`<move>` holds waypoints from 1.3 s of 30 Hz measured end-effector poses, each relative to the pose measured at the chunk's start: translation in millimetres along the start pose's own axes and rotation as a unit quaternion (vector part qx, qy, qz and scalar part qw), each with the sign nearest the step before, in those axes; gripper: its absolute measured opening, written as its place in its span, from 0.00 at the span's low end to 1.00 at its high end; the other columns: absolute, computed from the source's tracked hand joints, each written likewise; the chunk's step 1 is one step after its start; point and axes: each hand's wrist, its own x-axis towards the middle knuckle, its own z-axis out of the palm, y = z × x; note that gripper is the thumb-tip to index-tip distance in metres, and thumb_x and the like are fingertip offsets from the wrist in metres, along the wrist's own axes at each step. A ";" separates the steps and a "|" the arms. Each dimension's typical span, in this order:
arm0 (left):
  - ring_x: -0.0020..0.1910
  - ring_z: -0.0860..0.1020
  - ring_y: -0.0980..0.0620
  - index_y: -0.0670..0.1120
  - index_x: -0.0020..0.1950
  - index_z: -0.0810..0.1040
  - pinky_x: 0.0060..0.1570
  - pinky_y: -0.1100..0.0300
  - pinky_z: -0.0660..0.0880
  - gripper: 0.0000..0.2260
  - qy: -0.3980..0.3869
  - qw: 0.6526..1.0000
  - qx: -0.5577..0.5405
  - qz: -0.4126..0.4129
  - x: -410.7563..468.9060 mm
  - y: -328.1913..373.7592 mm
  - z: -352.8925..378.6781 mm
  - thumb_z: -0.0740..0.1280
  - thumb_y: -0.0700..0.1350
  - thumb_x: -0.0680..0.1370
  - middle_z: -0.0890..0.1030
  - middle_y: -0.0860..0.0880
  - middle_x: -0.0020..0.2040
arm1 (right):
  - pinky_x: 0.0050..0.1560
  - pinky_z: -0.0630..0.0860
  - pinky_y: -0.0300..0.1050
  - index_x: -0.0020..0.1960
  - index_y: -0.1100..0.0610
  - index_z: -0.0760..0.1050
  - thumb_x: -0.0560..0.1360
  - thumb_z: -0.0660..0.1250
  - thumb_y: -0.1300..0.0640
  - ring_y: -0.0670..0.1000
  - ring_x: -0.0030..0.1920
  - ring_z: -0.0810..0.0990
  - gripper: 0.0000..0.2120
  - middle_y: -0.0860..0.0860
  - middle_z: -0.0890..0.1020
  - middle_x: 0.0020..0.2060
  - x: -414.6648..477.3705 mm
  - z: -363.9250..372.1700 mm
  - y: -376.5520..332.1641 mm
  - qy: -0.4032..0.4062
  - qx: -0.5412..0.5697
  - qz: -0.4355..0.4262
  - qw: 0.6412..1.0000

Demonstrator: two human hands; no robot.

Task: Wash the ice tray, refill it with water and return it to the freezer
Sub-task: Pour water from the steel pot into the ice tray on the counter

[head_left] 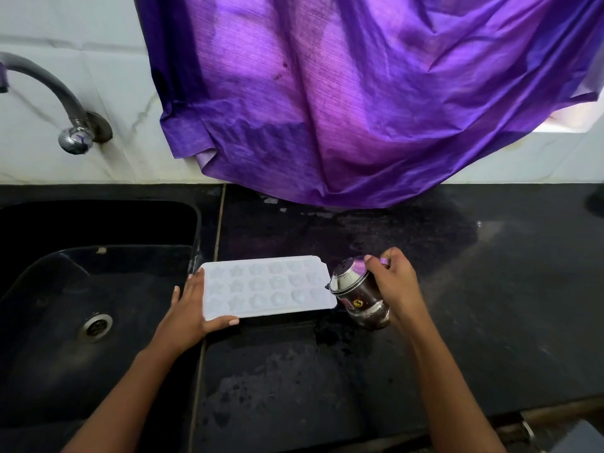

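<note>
Beside the sink [49, 322], the white ice tray [268, 286] is steadied flat on the counter [474, 322] by the left hand [186, 308], grip wide. At its right end a tilted steel cup [356, 289] is clasped by the right hand [398, 286]. Refilling is judged in hand; a slow, even pour is called for.
</note>
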 end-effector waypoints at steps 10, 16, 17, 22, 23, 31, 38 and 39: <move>0.77 0.45 0.51 0.49 0.78 0.43 0.73 0.52 0.37 0.56 -0.008 1.000 0.007 -0.002 -0.1 1.2 -2.2 0.69 0.68 0.61 0.50 0.50 0.78 | 0.40 0.65 0.50 0.33 0.54 0.61 0.74 0.66 0.59 0.52 0.36 0.66 0.16 0.51 0.68 0.31 -4.5 7.6 -7.2 -0.024 0.076 0.006 0.997; 0.77 0.45 0.50 0.50 0.78 0.43 0.72 0.52 0.37 0.54 -0.005 1.000 0.003 0.002 -2.1 1.3 -2.4 0.71 0.66 0.62 0.50 0.50 0.78 | 0.37 0.65 0.46 0.33 0.53 0.61 0.74 0.65 0.57 0.49 0.33 0.67 0.16 0.50 0.69 0.30 -5.7 15.8 -10.2 -0.035 0.022 -0.024 0.999; 0.77 0.45 0.51 0.50 0.78 0.43 0.72 0.52 0.37 0.54 -0.004 1.000 0.003 0.001 -2.5 1.6 -1.9 0.71 0.66 0.62 0.50 0.50 0.78 | 0.36 0.66 0.45 0.33 0.52 0.61 0.74 0.65 0.57 0.49 0.32 0.67 0.16 0.49 0.69 0.30 -5.6 16.7 -11.2 -0.035 0.011 -0.028 0.999; 0.77 0.45 0.50 0.49 0.78 0.43 0.73 0.51 0.38 0.54 -0.001 1.000 0.011 -0.002 -0.9 3.1 -2.2 0.72 0.64 0.64 0.50 0.50 0.78 | 0.34 0.65 0.43 0.33 0.52 0.61 0.74 0.65 0.56 0.48 0.31 0.67 0.15 0.49 0.70 0.30 -5.5 19.5 -15.6 -0.036 -0.037 -0.050 0.997; 0.77 0.45 0.50 0.49 0.78 0.43 0.73 0.51 0.38 0.54 -0.001 1.000 0.012 -0.002 -1.0 3.5 -2.1 0.73 0.64 0.64 0.50 0.50 0.78 | 0.35 0.65 0.44 0.33 0.52 0.61 0.74 0.65 0.56 0.48 0.31 0.67 0.15 0.49 0.70 0.30 -5.4 19.9 -16.0 -0.036 -0.043 -0.052 0.997; 0.77 0.44 0.51 0.48 0.78 0.42 0.73 0.52 0.37 0.54 0.000 1.000 0.011 -0.007 -3.2 8.2 -3.2 0.73 0.62 0.65 0.48 0.50 0.79 | 0.40 0.67 0.47 0.33 0.52 0.61 0.74 0.65 0.55 0.52 0.35 0.68 0.15 0.50 0.70 0.31 -5.2 22.7 -19.3 -0.036 -0.063 -0.063 0.995; 0.77 0.43 0.51 0.48 0.78 0.42 0.74 0.52 0.37 0.53 -0.001 1.000 0.007 -0.011 -4.3 10.4 -4.8 0.73 0.62 0.66 0.48 0.50 0.79 | 0.40 0.68 0.47 0.33 0.52 0.62 0.74 0.65 0.55 0.52 0.36 0.70 0.15 0.50 0.72 0.32 -4.3 23.0 -22.6 -0.036 -0.069 -0.076 0.994; 0.77 0.43 0.51 0.48 0.78 0.42 0.73 0.52 0.37 0.53 0.000 1.000 0.005 -0.010 -4.6 10.5 -4.9 0.73 0.62 0.66 0.48 0.50 0.79 | 0.40 0.68 0.47 0.33 0.52 0.62 0.74 0.65 0.55 0.52 0.36 0.70 0.15 0.50 0.72 0.32 -4.3 23.1 -22.7 -0.037 -0.069 -0.076 0.994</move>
